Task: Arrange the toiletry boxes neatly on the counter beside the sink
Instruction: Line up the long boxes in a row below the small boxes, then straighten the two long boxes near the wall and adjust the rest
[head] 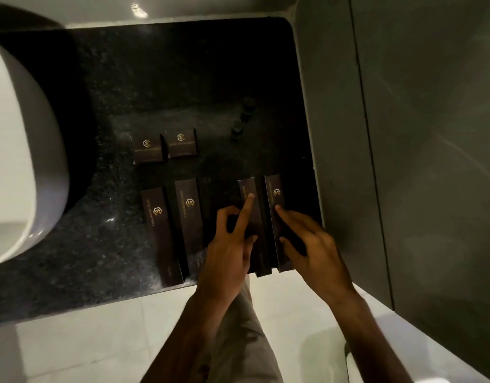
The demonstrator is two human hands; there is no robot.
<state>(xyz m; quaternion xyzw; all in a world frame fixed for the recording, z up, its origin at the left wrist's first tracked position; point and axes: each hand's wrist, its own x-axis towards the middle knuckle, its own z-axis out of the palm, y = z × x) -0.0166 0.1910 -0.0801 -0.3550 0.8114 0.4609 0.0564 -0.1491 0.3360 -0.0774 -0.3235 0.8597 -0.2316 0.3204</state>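
Several dark toiletry boxes with gold logos lie on the black granite counter [122, 87]. Two small square boxes [148, 149] [181, 143] sit side by side at the back. In front of them, two long boxes [159, 233] [190, 217] lie parallel on the left. My left hand [230, 244] grips a third long box [255, 236], index finger stretched along its top and thumb at its left side. My right hand [310, 244] holds the rightmost long box [274, 194] by the wall, fingertips on its top. Both held boxes overhang the counter's front edge slightly.
A white sink basin [25, 150] bulges over the counter on the left. Three small dark round-capped bottles [244, 116] stand in a row behind the long boxes. A grey wall [404, 134] bounds the counter on the right. Pale floor tiles [86, 341] lie below.
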